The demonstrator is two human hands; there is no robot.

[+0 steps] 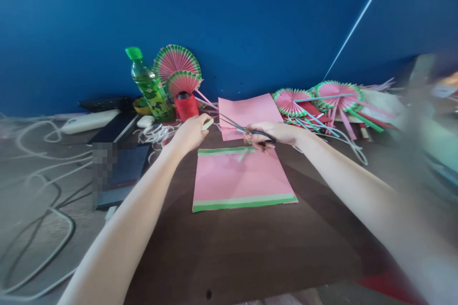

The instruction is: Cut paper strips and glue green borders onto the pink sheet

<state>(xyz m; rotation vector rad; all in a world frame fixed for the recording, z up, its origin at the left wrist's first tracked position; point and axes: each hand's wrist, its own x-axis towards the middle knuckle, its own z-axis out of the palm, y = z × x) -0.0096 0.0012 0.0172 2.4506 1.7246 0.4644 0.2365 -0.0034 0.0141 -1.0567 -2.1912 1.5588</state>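
Note:
My left hand (191,132) is closed, pinching a small pale strip of paper (207,124) at its fingertips. Black-handled scissors (246,130) sit in the closed fingers of my right hand (272,133), their open blades pointing left toward that strip. Below both hands a pink paper sheet with green and pale bands along two edges (241,178) lies flat on the dark table (250,252). A second plain pink sheet (248,112) lies just beyond the scissors.
Against the blue wall stand a green bottle (148,86), a red thread spool (186,105) and two pink-and-green paper fans (177,64). More fans and strips (322,100) are piled at the right. A dark notebook (121,171) and white cables (43,152) lie left.

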